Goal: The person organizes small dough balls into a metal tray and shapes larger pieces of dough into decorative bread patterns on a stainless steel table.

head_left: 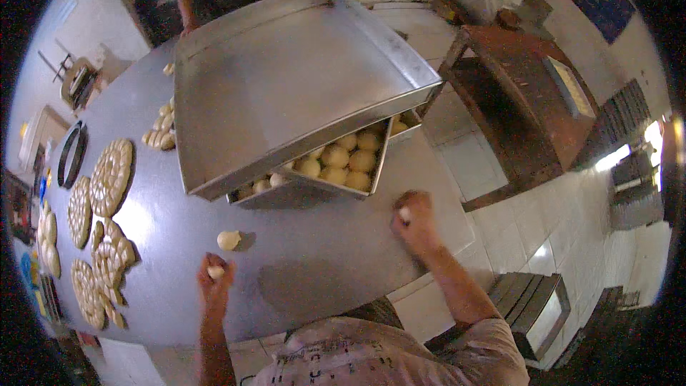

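Note:
My left hand [214, 282] is closed on a small pale dough piece [215, 271] at the lower middle of the steel table. Just above it, a loose dough lump [229, 240] lies on the metal. My right hand [416, 225] is curled on another small dough piece [404, 214], near the table's right end. Above my hands, metal pans [300, 185] packed with round dough balls [334, 157] sit crosswise in a stack, with a large tray [286, 78] on top that shows bare metal inside.
Flattened clusters of dough pieces [108, 175] cover the table's left side, beside a dark metal ring [71, 154]. A co-worker's arm [186, 14] reaches in at the top. A rusty metal stand [522, 93] is at the right, and a dark slatted box [520, 293] at lower right.

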Available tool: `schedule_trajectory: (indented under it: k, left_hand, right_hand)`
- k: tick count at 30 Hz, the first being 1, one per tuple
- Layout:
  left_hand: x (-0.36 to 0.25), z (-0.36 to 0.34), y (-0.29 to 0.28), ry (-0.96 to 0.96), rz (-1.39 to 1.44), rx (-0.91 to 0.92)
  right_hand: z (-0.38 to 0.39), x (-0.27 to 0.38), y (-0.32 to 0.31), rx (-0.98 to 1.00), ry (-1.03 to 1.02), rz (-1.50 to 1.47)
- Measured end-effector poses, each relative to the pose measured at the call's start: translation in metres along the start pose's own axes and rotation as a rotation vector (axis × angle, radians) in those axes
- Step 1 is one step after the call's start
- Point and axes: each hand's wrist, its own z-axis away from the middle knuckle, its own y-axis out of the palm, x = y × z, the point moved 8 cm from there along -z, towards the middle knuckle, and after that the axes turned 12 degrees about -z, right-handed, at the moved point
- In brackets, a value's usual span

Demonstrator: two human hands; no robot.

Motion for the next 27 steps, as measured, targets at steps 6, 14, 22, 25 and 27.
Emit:
schedule_trajectory:
  k: [6,14,22,25,27]
  left_hand:
    - [-0.106,-0.047,0.004,0.272,-0.129,-0.245]
    - [-0.098,-0.057,-0.002,0.285,-0.064,-0.1]
    - [-0.029,0.0,-0.033,0.059,-0.319,-0.013]
    - [-0.004,0.018,-0.05,-0.048,0.262,0.006]
    - [-0.009,0.025,-0.057,0.034,0.362,0.041]
  right_hand:
    - [-0.002,0.01,-0.006,-0.16,-0.018,0.335]
    - [-0.063,0.069,-0.075,-0.004,0.37,-0.837]
    - [-0.204,0.261,0.079,0.779,-0.13,-0.473]
    - [-0.201,0.271,0.098,0.846,-0.183,-0.33]
    - [-0.205,0.281,0.071,0.628,-0.22,-0.353]
